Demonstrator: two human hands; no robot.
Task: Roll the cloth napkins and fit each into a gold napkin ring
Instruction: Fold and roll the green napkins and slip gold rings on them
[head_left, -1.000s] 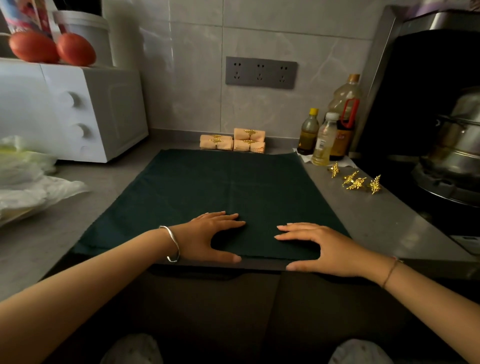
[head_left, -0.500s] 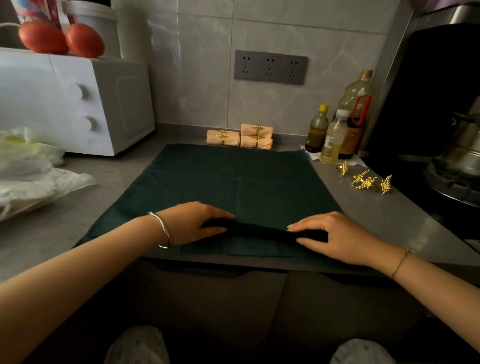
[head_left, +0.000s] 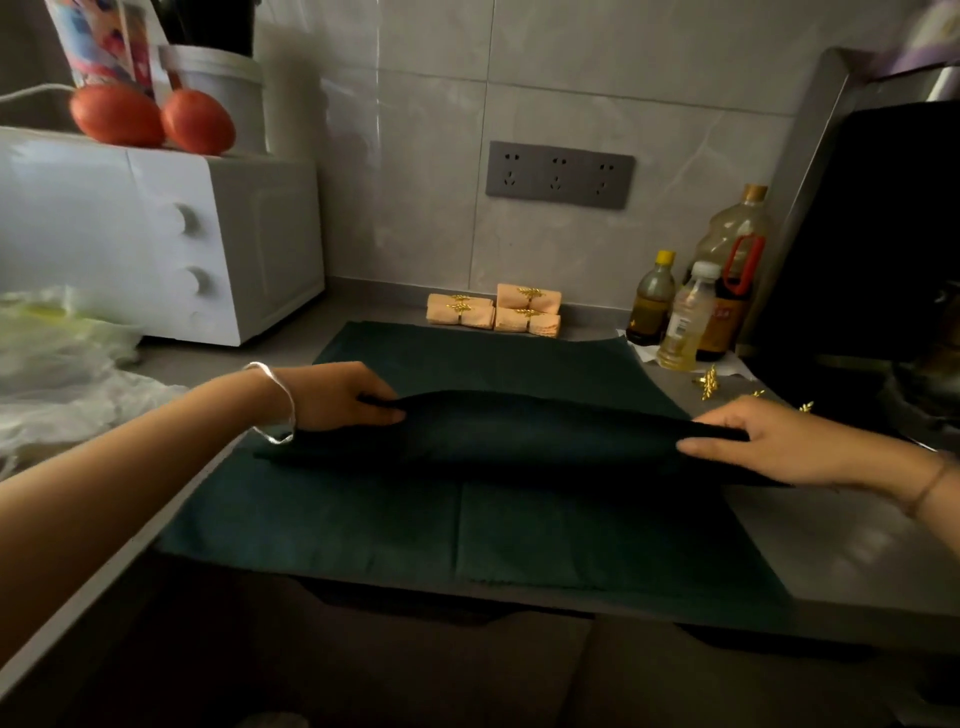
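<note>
Both hands pinch the same raised fold of cloth, well apart. The left hand (head_left: 337, 397) grips its left end, thumb on the near side and fingers over the top, and the right hand (head_left: 769, 441) grips the right end likewise. That fold (head_left: 519, 431) is a dark ridge lifted off the dark green napkin (head_left: 519, 530). Its long axis runs left to right, roughly parallel to the counter's front edge, with the right end a little nearer the person. The napkin lies spread on the grey counter (head_left: 841, 545), matte, with a faint crease running from the fold to its near hem. That hem lies at the counter's front edge. The far hem stops just short of a small stack of rolled peach napkins (head_left: 527, 312) by the wall, gold rings on them. Bare counter lies right of the cloth near the front. Loose gold rings (head_left: 709, 382) sit beside its far right corner, near some bottles (head_left: 685, 322). On the left, plastic bags (head_left: 62, 364) and a white microwave (head_left: 156, 244) stand close.
</note>
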